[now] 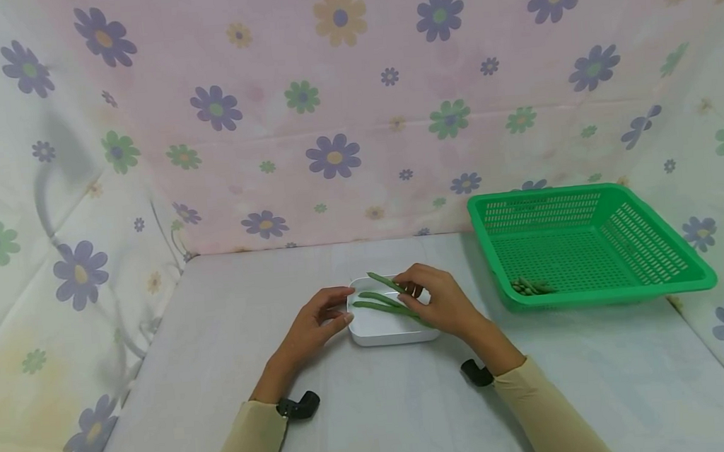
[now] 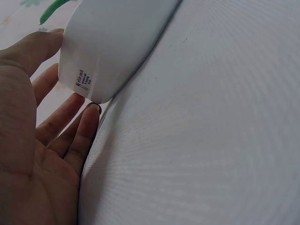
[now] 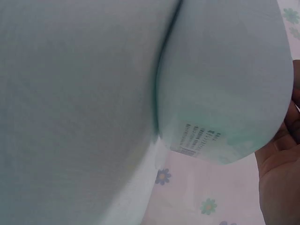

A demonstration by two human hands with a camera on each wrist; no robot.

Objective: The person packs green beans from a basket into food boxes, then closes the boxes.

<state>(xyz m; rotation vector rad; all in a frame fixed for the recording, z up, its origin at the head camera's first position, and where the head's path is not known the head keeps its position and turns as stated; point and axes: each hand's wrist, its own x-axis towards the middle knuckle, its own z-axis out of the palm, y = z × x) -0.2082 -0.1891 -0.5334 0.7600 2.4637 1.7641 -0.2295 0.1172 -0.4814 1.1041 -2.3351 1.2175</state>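
Note:
A small white tray (image 1: pixel 376 328) stands on the table with long green beans (image 1: pixel 377 306) lying over it. My left hand (image 1: pixel 318 321) is at the tray's left end, thumb and fingers spread around the corner and touching its wall; in the left wrist view, the fingers (image 2: pixel 61 119) reach along the printed end. Over the tray's right side, my right hand (image 1: pixel 438 299) pinches a green bean (image 1: pixel 384 281) whose free end points up and left. The right wrist view shows the tray's side (image 3: pixel 225 84) with a barcode label, and only part of the hand at the edge.
A green slotted plastic basket (image 1: pixel 597 295) stands at the back right, with a small heap of green bean pieces (image 1: pixel 529 286) in its near left corner. A flowered curtain (image 1: pixel 335 207) encloses the white table (image 1: pixel 238 278) at the back and sides.

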